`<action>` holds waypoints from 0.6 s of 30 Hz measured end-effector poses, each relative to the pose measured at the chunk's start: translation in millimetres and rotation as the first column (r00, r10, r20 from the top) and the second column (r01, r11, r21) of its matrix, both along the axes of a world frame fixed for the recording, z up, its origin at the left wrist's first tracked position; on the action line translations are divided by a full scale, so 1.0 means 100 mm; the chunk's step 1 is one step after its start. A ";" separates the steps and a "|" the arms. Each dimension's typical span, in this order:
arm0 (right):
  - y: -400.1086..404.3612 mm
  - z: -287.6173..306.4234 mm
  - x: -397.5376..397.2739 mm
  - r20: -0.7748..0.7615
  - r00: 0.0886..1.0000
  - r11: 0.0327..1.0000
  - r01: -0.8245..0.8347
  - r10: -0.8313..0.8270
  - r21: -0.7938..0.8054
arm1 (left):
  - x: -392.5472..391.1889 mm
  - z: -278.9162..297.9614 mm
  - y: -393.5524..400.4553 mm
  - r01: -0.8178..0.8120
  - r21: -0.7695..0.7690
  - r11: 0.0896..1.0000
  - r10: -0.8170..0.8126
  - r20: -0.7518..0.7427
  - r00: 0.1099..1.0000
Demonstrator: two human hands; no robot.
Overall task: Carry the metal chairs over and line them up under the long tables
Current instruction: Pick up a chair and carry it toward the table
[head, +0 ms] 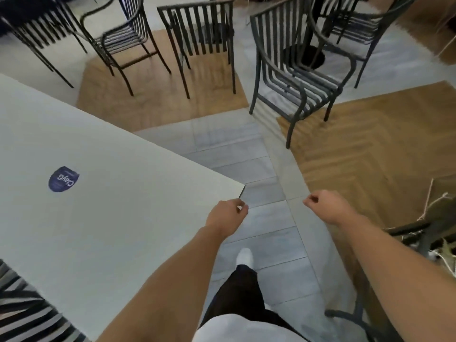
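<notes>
Several dark metal slatted chairs stand ahead on the floor: one chair [293, 77] at centre right, another chair [199, 33] with its back toward me at top centre, and a third chair [118, 38] at upper left. A long pale table [98, 169] fills the left side, its corner near my left hand [228, 215]. Both my left hand and my right hand [325, 206] hang in front of me with fingers loosely curled, holding nothing. Neither hand touches a chair.
A blue sticker [63, 179] lies on the table top. A round black table base [306, 55] stands behind the centre-right chair. Part of another chair [419, 233] and some twigs sit at the right edge. Grey tile and wood herringbone floor lie ahead; my foot [244, 257] steps forward.
</notes>
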State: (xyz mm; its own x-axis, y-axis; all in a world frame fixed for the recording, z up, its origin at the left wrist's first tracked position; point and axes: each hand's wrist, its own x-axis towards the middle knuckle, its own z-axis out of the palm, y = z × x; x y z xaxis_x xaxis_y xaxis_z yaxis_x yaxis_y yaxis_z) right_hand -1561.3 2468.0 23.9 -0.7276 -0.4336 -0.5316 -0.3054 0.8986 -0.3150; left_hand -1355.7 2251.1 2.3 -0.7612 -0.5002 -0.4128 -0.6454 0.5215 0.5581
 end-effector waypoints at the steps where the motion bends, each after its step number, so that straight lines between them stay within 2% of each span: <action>1: -0.12 -0.01 -0.18 0.002 1.000 1.000 -0.011 0.012 -0.005 | -0.17 -0.01 -0.08 -0.009 -0.004 1.000 0.009 -0.001 1.000; 8: -0.98 0.02 -1.41 -0.035 0.997 0.997 -0.075 0.075 -0.014 | -1.51 -0.06 -0.89 0.001 -0.009 1.000 -0.001 0.005 1.000; 18: -1.88 0.28 -3.06 -0.098 0.990 0.995 -0.102 0.103 0.013 | -3.18 0.10 -2.04 0.118 -0.058 0.991 -0.113 0.087 0.990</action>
State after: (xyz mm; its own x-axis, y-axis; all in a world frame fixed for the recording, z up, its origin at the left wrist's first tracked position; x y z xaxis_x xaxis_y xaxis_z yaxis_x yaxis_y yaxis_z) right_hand -1867.5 2279.6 51.6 -0.7286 -0.5045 -0.4632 -0.4249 0.8634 -0.2720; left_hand -1674.1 2046.8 12.2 -0.7794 -0.4383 -0.4477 -0.6219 0.6277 0.4682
